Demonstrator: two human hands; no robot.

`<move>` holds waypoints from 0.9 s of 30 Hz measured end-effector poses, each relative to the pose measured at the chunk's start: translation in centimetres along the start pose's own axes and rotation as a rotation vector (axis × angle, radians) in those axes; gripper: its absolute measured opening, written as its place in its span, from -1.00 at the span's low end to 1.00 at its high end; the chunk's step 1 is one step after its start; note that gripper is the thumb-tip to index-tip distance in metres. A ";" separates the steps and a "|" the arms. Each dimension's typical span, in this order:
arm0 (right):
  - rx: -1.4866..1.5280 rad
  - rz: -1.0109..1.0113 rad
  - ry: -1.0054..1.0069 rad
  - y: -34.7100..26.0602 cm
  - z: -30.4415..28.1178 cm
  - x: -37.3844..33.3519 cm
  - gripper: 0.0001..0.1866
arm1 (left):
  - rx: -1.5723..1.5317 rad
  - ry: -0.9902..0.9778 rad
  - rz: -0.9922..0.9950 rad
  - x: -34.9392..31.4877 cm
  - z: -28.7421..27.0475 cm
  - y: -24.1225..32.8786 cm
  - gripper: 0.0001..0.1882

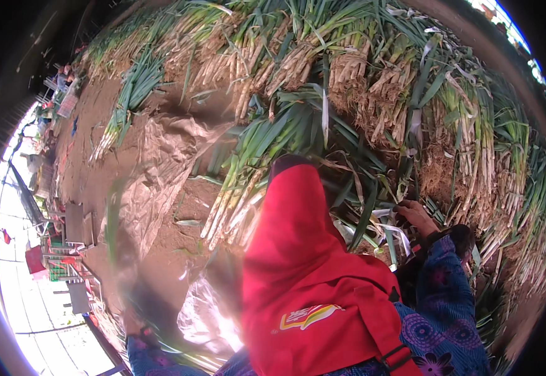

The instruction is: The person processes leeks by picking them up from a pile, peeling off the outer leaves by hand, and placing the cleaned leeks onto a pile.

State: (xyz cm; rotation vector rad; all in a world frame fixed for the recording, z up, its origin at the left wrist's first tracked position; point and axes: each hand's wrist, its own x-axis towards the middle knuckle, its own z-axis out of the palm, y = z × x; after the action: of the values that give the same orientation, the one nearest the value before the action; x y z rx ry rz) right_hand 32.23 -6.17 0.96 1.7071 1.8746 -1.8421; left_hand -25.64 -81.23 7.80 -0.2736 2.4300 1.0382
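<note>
My right hand (pixel 416 216) is low at the right, its fingers curled against loose leek leaves (pixel 382 213) beside the piled leeks. My left hand (pixel 132 323) is at the lower left and smeared by motion, so its fingers do not show. A blurred green leaf (pixel 113 219) stands up above it, and I cannot tell whether the hand holds it. Ahead of me a bunch of leeks (pixel 248 169) lies on the ground, white stalks toward me and green leaves pointing away. A red apron or cloth (pixel 323 269) covers my lap and hides part of the bunch.
A long heap of leeks (pixel 348 69) with rooty ends curves across the far side and right. A smaller leek bundle (pixel 132 94) lies far left. Crumpled brown plastic sheeting (pixel 166 163) and a clear plastic bag (pixel 207 313) lie on the soil. Crates (pixel 63 269) stand along the left edge.
</note>
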 end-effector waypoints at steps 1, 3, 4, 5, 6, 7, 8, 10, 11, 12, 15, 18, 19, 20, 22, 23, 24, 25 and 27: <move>0.005 -0.008 0.006 0.4 -0.2 0.2 -0.72 | -0.360 -0.248 0.084 2.9 2.7 1.7 -0.82; 0.006 -0.038 0.014 1.5 -0.3 0.2 -0.74 | -0.737 -0.653 0.109 5.3 11.3 9.0 -0.86; 0.007 -0.038 0.026 1.7 -0.5 -0.2 -0.74 | -0.799 -0.743 0.102 2.2 17.0 15.9 -0.90; 0.039 -0.076 0.035 1.1 -0.3 -0.6 -0.74 | -0.866 -0.821 0.098 -1.5 22.1 22.6 -0.93; 0.072 -0.101 0.059 0.7 -0.1 -1.3 -0.75 | -0.912 -0.553 0.193 -6.7 27.4 28.1 -0.78; 0.078 -0.114 0.049 -2.1 0.7 -2.1 -0.77 | -1.074 -1.021 0.077 -2.3 28.0 28.9 -0.70; 0.072 -0.117 0.063 -2.4 0.9 -2.3 -0.77 | -1.130 -0.931 0.116 -3.1 31.5 32.1 -0.72; 0.180 -0.219 0.070 -1.9 0.8 -3.2 -0.78 | -1.337 -0.836 -0.003 -8.4 38.8 39.3 -0.70; 0.170 -0.237 0.092 -3.2 1.3 -3.9 -0.78 | -1.332 -0.959 0.053 -10.3 41.6 41.7 -0.68; 0.214 -0.259 0.069 -3.6 1.4 -4.2 -0.77 | -1.318 -1.089 0.103 -12.3 44.7 43.3 -0.66; 0.407 -0.327 -0.013 -7.4 1.7 -7.2 -0.68 | -1.142 -1.129 0.428 -22.0 53.9 43.2 -0.63; 0.582 -0.407 -0.135 -9.4 1.6 -7.5 -0.60 | -0.727 -1.143 0.708 -30.2 58.3 38.5 -0.61; 0.457 -0.541 -0.223 -8.7 0.9 -6.6 -0.51 | -0.710 -1.171 0.474 -32.5 59.5 36.8 -0.62; 0.461 -0.534 -0.208 -8.4 0.9 -5.8 -0.51 | -0.676 -1.182 0.234 -34.3 60.7 35.0 -0.62; 0.664 -0.342 -0.214 -7.6 1.0 -5.1 -0.48 | -0.591 -1.302 0.206 -36.9 61.6 31.8 -0.62; 0.737 -0.297 -0.310 -6.1 0.4 -4.0 -0.49 | -0.577 -1.318 0.192 -37.2 61.6 30.7 -0.62; 0.750 -0.279 -0.297 -5.4 0.3 -3.5 -0.49 | -0.335 -1.427 0.256 -37.2 61.7 29.8 -0.61; 0.811 -0.172 -0.345 -4.7 0.3 -2.9 -0.50 | -0.088 -1.524 0.320 -37.2 61.8 29.1 -0.59; 1.036 0.041 -0.408 -2.4 0.4 -2.0 -0.56 | 0.225 -1.684 0.432 -35.9 61.5 29.3 -0.58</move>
State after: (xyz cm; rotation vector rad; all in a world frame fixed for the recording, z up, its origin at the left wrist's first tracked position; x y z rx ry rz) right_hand 31.23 -7.05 3.86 1.2488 0.7162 -3.0988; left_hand 16.37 -16.75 7.49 0.8926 0.9781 0.6003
